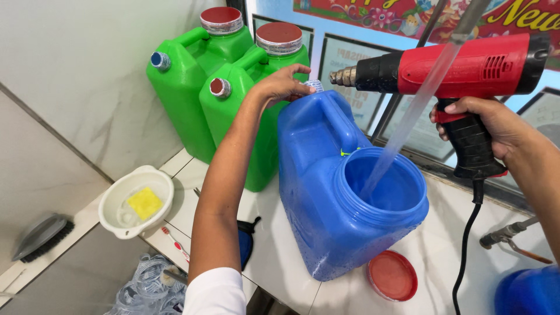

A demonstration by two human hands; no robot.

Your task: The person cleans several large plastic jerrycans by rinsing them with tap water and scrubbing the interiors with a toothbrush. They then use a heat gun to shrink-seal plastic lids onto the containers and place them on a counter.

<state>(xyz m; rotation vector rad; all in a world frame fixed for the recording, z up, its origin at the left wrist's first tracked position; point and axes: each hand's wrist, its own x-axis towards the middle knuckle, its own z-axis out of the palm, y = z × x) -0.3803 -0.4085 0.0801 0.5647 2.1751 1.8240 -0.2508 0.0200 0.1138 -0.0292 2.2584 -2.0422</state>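
A blue jerrycan (326,198) is stood tilted on the white tiled desk (274,256), its wide open mouth turned up toward the camera, and a stream of water (408,122) is seen falling into it from a clear tube above. The can's base is set close to the desk's front edge; just right of it a red lid (392,275) lies flat on the tiles, and bare desk is left between lid and the black cord (466,251). Behind the can, two green jerrycans (227,99) with red caps are packed against the wall and window, so little room is left at the back. To the left, a white bowl (135,201) holding a yellow sponge (144,202) is placed at the desk's left corner — beyond it a grey brush (42,236) rests on a lower ledge.

The left hand (283,84) is stretched forward, wrist bent, fingers curled down over the small cap at the blue can's upper end — resting on it, though a firm grasp cannot be told. The right hand (496,125) is clenched round the black grip of a red heat gun (455,67), held level with its metal nozzle pointed left toward the blue can's top.
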